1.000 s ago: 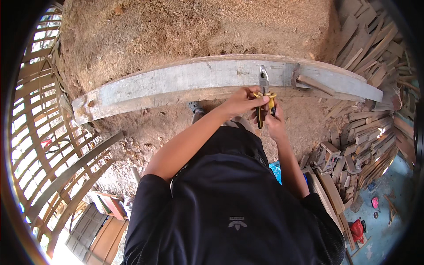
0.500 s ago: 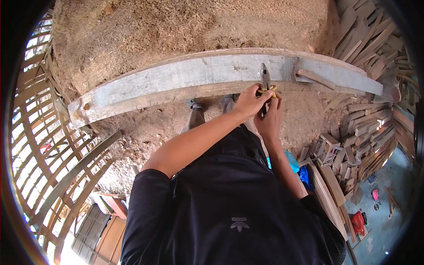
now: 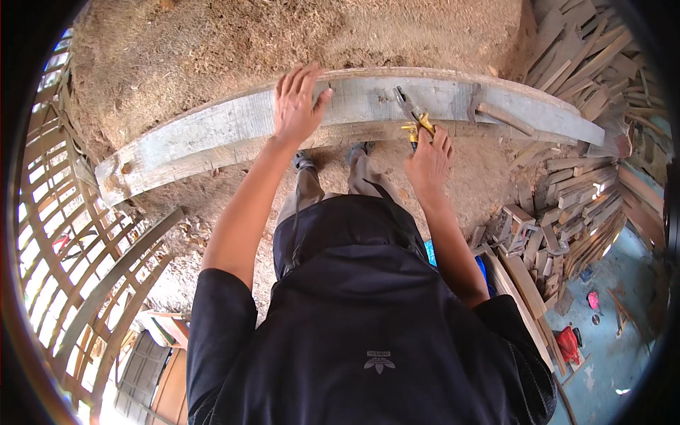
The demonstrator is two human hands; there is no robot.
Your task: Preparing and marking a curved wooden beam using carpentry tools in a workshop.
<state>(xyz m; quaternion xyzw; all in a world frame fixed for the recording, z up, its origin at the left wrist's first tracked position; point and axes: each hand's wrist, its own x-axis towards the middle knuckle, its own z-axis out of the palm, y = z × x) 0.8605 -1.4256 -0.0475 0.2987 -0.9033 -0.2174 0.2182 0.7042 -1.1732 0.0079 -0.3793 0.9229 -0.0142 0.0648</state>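
Observation:
My left hand point(image 3: 296, 106) reaches over the weathered pale board point(image 3: 219, 134), with its fingers loosely apart and holding nothing; whether it touches the board, I cannot tell. My right hand point(image 3: 430, 159) grips the yellow-and-black pliers point(image 3: 418, 113), whose metal jaws point up and left over the board. To the right of the pliers, a hammer point(image 3: 504, 119) lies on the board with its wooden handle slanting toward the lower right. My legs and shod feet show below the board.
A brown mound point(image 3: 297, 35) of fibrous dirt lies beyond the board. A slatted wooden lattice point(image 3: 71, 234) stands at the left. Heaps of wood offcuts point(image 3: 574, 198) fill the right side, beside a pale blue surface point(image 3: 605, 333) with a red bag point(image 3: 568, 345).
My left hand has let go of the pliers and moved left and up toward the board. My right hand now holds them alone, tilted leftward.

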